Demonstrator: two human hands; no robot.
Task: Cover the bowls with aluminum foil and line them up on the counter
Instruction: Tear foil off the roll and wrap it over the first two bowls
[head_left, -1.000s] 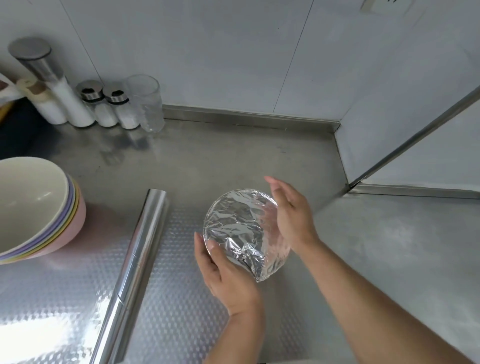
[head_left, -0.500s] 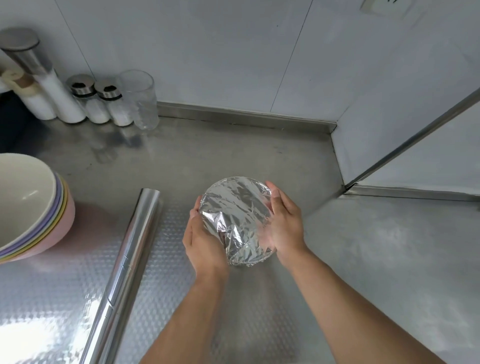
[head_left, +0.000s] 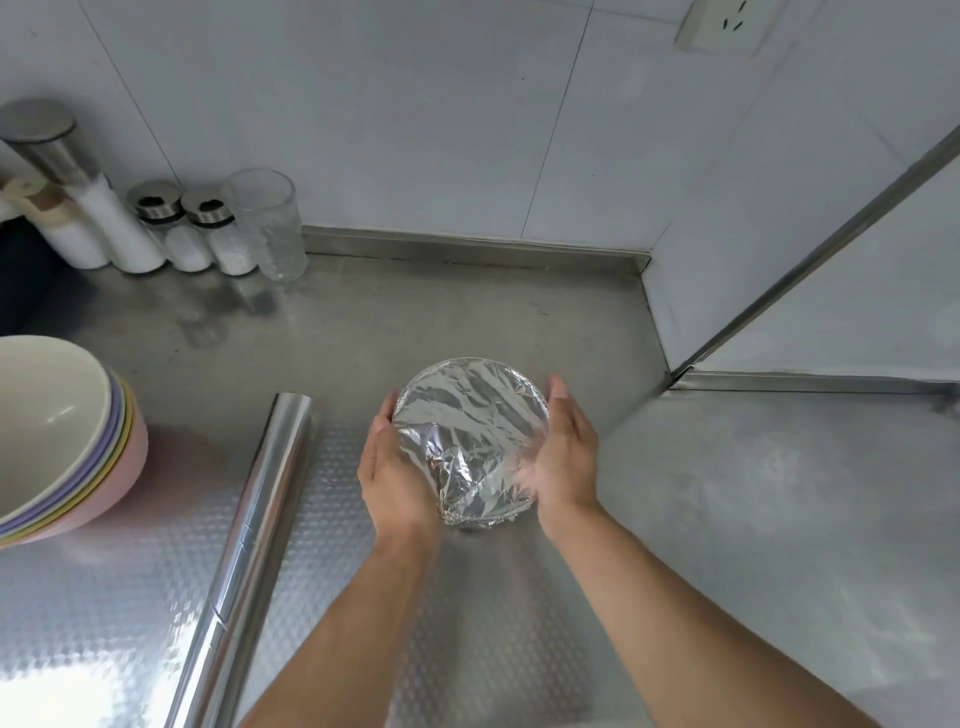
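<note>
A foil-covered bowl (head_left: 470, 439) is cupped between the two hands on the steel counter (head_left: 467, 317), its wrapped mouth facing up and tilted slightly toward the viewer. The left hand (head_left: 395, 467) is pressed flat against its left side, and the right hand (head_left: 563, 457) against its right side, fingers extended. Well to the left, the aluminum foil roll (head_left: 249, 561) is laid with its long axis running from near-left to far-right. A stack of uncovered bowls (head_left: 62, 436) is seen at the left edge.
</note>
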